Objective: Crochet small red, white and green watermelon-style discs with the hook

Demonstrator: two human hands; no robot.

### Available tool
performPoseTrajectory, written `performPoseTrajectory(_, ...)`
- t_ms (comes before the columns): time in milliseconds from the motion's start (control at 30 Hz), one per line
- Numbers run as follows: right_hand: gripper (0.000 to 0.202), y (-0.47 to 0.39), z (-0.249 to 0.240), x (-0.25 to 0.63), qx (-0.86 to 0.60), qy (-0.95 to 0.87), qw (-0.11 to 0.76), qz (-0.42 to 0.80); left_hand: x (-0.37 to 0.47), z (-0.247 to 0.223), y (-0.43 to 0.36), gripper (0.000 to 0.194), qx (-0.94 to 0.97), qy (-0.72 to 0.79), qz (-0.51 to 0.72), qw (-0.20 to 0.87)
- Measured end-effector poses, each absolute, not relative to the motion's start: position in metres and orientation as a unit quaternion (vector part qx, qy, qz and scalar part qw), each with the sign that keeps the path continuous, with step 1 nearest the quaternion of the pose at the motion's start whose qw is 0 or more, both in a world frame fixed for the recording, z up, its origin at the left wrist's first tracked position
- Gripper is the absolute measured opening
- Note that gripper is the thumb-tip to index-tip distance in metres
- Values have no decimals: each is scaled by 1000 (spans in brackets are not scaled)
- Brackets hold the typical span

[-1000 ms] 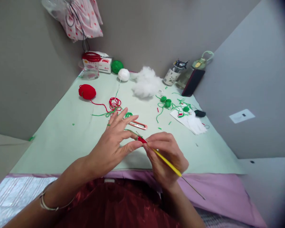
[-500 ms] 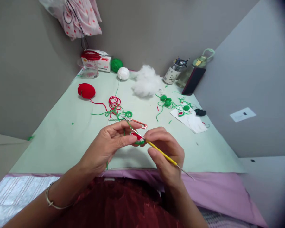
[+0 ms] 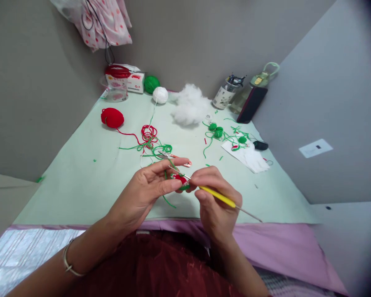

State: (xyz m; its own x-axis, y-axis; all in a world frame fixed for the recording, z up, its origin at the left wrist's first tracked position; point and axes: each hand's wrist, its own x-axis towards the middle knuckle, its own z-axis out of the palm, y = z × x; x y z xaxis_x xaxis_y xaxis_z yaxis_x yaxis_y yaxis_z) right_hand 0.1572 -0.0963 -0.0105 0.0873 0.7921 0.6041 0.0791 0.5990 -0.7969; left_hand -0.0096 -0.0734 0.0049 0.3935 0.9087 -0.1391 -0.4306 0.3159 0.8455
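Between thumb and fingers my left hand (image 3: 150,183) pinches a small crocheted piece (image 3: 179,180), red in the middle with white and green edging. Green yarn runs over the left index finger, and a green tail hangs below that hand. My right hand (image 3: 218,198) grips a crochet hook (image 3: 218,195) by its yellow handle. The hook's metal tip lies at the upper edge of the piece, close to the left index finger; whether yarn is caught on it, I cannot tell. Just behind the fingers lie thread snips (image 3: 187,163) with orange handles, partly hidden.
Behind are a red yarn ball (image 3: 112,118), a white yarn ball (image 3: 160,95), a green yarn ball (image 3: 151,84) and white stuffing (image 3: 190,105). Tangled yarn (image 3: 150,136) lies mid-table. At right are small green balls (image 3: 218,132), tissue (image 3: 247,154), a pen cup (image 3: 224,97) and a phone (image 3: 252,105).
Both hands have shifted slightly right with the piece and the crochet hook. The hook's back end has swung right and up. The green tail below my left hand now shows further right.
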Motion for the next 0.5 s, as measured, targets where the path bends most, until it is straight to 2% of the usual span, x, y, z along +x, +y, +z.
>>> performPoseTrajectory(100, 7, -93, -10, 157, -349, -588, 653, 325, -9, 7, -74, 35, 385, 320, 464, 731)
performPoseTrajectory(333, 18, -99, -9, 154, -369, -621, 659, 209, -9, 6, -76, 34, 425, 328, 464, 705)
performPoseTrajectory(500, 15, -98, -9, 155, -371, -621, 657, 214, -10, 3, -77, 37, 423, 326, 471, 701)
